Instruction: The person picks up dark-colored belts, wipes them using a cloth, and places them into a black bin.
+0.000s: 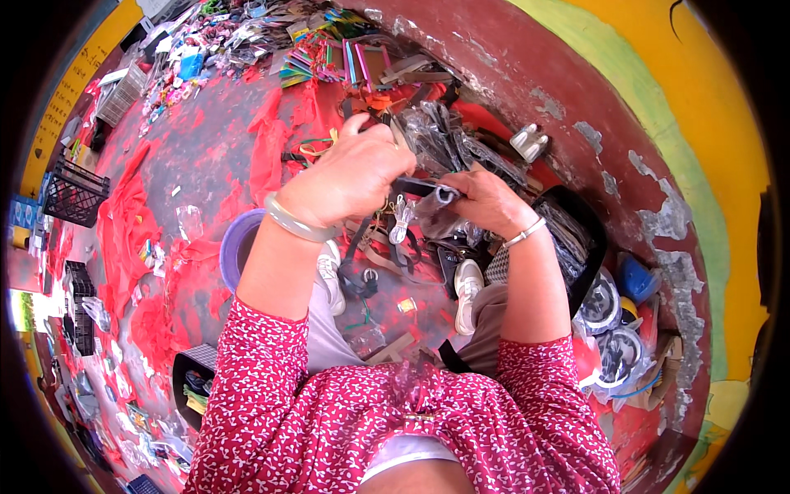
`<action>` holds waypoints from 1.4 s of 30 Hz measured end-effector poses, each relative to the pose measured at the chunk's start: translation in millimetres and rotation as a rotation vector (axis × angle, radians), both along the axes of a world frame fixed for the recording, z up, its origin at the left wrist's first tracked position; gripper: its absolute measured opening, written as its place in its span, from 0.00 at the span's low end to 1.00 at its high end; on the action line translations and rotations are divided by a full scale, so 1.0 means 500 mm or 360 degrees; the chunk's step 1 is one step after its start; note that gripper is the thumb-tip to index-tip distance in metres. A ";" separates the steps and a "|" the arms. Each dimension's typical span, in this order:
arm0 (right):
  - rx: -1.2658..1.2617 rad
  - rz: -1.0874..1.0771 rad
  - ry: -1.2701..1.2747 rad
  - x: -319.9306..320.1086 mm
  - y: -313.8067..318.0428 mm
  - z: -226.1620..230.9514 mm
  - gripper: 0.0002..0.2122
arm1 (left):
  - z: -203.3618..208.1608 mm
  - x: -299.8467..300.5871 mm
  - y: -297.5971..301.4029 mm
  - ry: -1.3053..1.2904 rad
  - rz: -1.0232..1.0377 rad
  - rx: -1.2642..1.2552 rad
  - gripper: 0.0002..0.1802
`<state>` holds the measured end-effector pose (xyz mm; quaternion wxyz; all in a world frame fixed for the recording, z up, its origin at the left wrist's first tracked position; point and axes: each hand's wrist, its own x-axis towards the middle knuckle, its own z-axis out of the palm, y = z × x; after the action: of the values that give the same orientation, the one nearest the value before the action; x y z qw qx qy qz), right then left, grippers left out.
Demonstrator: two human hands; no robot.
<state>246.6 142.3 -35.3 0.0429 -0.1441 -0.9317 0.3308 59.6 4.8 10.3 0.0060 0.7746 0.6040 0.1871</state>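
Observation:
My right hand (491, 200) grips a dark folded piece in shiny plastic (440, 198), its rolled end showing beside the thumb. My left hand (368, 171), a pale bangle at its wrist, is closed with fingers curled at the other end of that piece; what lies under its fingers is hidden. Below the hands hangs or lies a white bundled cord (401, 219). Dark straps (362, 276) lie in a tangle on the floor between my white shoes (469, 295). Past my hands is a heap of dark plastic-wrapped items (440, 136).
A purple tub (234, 247) stands left of my knee. On the right are a black bin (588, 226) with wrapped items and bagged round parts (605, 305) by the peeling wall. Black crates (76, 193) stand far left. Red scraps (132, 235) and colourful clutter (247, 33) cover the floor.

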 end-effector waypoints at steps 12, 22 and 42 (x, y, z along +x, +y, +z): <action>-0.0885 -0.0160 0.0408 -0.003 -0.016 0.010 0.07 | -0.008 -0.079 0.013 -0.0177 0.0660 0.0948 0.17; -0.2089 -0.0200 0.1004 -0.060 -0.059 -0.003 0.13 | -0.053 0.028 0.055 -0.2707 0.0159 -0.0496 0.26; -0.2204 -0.0202 0.0418 -0.067 -0.087 0.022 0.10 | -0.036 0.020 0.056 -0.2800 0.0261 0.0207 0.13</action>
<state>213.2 98.6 -24.1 0.0728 -0.1513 -0.4839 0.8589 69.6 32.7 -7.5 0.4110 0.3031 0.4224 0.7489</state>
